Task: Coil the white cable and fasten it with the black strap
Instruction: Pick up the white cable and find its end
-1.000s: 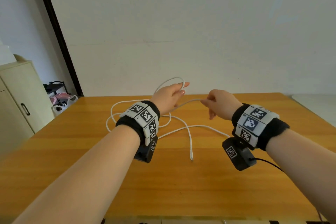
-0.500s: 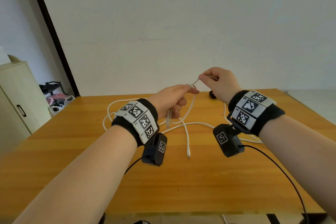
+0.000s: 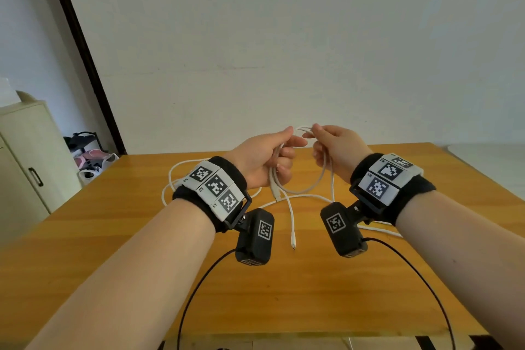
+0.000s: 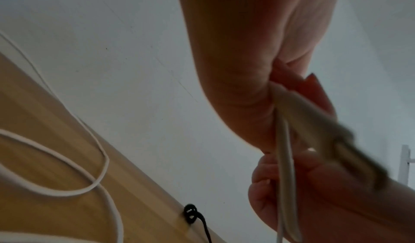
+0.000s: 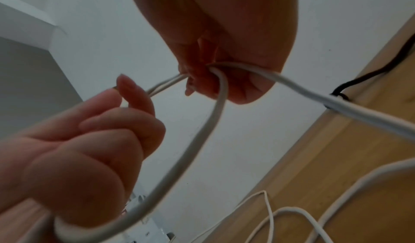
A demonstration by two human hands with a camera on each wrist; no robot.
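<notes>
Both hands are raised above the wooden table (image 3: 284,293), the left hand (image 3: 264,159) clenched around the first loop of the white cable (image 3: 312,187) while the right hand (image 3: 338,148), at its 3 o'clock, pinches the strand whose slack trails down toward 6 o'clock.

Head camera looks forward and down over the bench (image 3: 142,236) from above; each wrist camera looks up from close beneath its hand, both sharing the white cable (image 4: 285,167) (image 5: 202,128).

wooden table (image 3: 284,293) | cream cabinet (image 3: 25,156) — far left | white wall (image 3: 284,37)
</notes>
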